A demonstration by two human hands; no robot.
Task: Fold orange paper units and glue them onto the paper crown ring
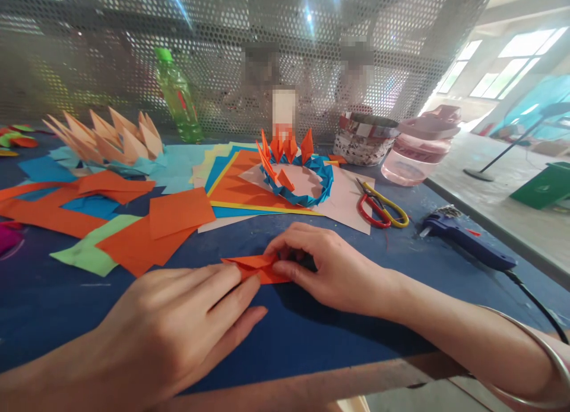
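A small folded piece of orange paper [267,275] lies on the blue table just in front of me. My left hand [178,317] holds its left end down with the fingertips, the thumb lying lower and apart. At the paper's right end, my right hand [327,266] pinches it between thumb and fingers. Behind my hands stands a blue folded-paper ring [323,177] with orange paper points [290,148] along part of it. It rests on stacked coloured sheets [236,177]. Loose orange paper squares [181,213] lie to the left, beside a green paper strip [95,246].
Scissors [383,207] and a blue hot glue gun [472,240] with a cord lie on the right. Behind are a pink water jug [421,145], a woven paper basket [365,145], a green bottle [178,97] and a peach paper crown [111,139]. A perforated metal screen [214,50] closes the back.
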